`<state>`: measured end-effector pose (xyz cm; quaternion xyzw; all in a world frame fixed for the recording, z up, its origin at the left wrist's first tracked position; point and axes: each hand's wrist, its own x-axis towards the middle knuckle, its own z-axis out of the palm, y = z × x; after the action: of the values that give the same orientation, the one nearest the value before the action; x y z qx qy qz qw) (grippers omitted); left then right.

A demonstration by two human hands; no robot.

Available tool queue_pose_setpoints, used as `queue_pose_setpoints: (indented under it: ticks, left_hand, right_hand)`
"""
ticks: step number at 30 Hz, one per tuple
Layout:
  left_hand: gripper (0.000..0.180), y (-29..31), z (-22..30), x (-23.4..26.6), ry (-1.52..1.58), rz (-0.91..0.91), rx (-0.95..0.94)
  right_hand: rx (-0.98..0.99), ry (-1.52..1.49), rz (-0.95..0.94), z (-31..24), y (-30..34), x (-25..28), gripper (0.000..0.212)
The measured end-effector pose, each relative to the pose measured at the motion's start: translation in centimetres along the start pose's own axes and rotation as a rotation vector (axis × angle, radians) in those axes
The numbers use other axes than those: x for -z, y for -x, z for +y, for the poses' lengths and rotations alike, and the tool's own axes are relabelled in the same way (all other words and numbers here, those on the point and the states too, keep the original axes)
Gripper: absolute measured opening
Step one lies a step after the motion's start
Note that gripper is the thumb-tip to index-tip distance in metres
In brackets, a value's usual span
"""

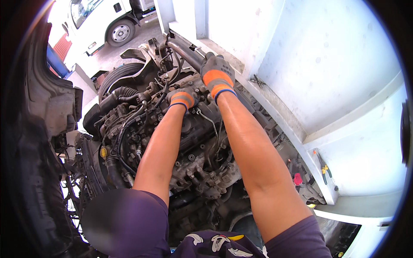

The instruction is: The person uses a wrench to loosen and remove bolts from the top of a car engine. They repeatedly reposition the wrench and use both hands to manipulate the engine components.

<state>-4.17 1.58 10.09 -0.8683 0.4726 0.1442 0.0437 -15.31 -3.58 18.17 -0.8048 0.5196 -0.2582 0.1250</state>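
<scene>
Both my hands wear grey work gloves with orange cuffs, reaching over a greasy engine (189, 137). My left hand (183, 98) rests low on top of the engine, among hoses and metal fittings. Its fingers are turned down and hidden behind the glove's back. Farther forward and to the right, my right hand (218, 74) is curled beside the end of a thick dark tube (185, 51). A small bright metal piece (199, 51) shows just past its fingers; whether it is in the grip is unclear. A thin metal line (208, 118) runs below both hands.
A ribbed black hose (124, 91) and a tire (122, 77) lie at the far left. A yellow cap (103, 152) sits nearer. White panels (327, 56) rise along the right, with yellow-handled pliers (324, 168) on a ledge. A white truck (97, 26) stands beyond.
</scene>
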Motion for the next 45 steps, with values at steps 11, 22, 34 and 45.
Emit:
queue_pose_setpoints:
  ticks: [11, 22, 34, 45]
  left_hand:
    - [0.046, -0.9, 0.7, -2.1, -0.018, 0.063, 0.031]
    - [0.047, 0.0, -0.4, -2.6, 0.056, 0.153, 0.057]
    - [0.050, -0.5, -0.4, -3.2, 0.131, 0.217, 0.110]
    - [0.053, -1.2, -1.2, -3.8, 0.130, 0.210, 0.103]
  right_hand:
    - [-0.017, -0.022, -0.051, 0.1, 0.4, 0.5, 0.027]
    - [0.004, -0.067, -0.029, 0.0, 0.2, 0.4, 0.030]
    - [0.017, -0.057, -0.033, 0.2, 0.2, 0.5, 0.030]
    - [-0.008, -0.097, -0.032, 0.2, -0.1, 0.2, 0.033]
